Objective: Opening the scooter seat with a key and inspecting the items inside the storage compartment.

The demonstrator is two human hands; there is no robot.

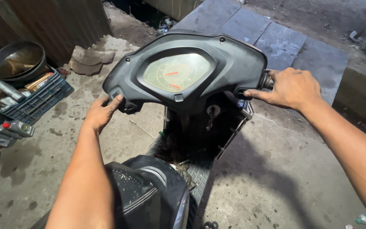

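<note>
Both hands grip the scooter handlebar cover (229,59) — left hand (100,112) fingers pressed underneath, right hand (291,87) fingers wrapped round the grip (267,81).

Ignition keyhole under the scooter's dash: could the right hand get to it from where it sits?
Probably yes: the right hand grips the handlebar end, and the ignition keyhole lies exposed just below the instrument panel, nothing between them.

Stained concrete floor (276,169), corrugated wall (43,21)

A rough motorcycle repair workshop: stained concrete floor (276,178), a stripped scooter (187,76) at centre, a crate of oil bottles (39,99) at left.
</note>
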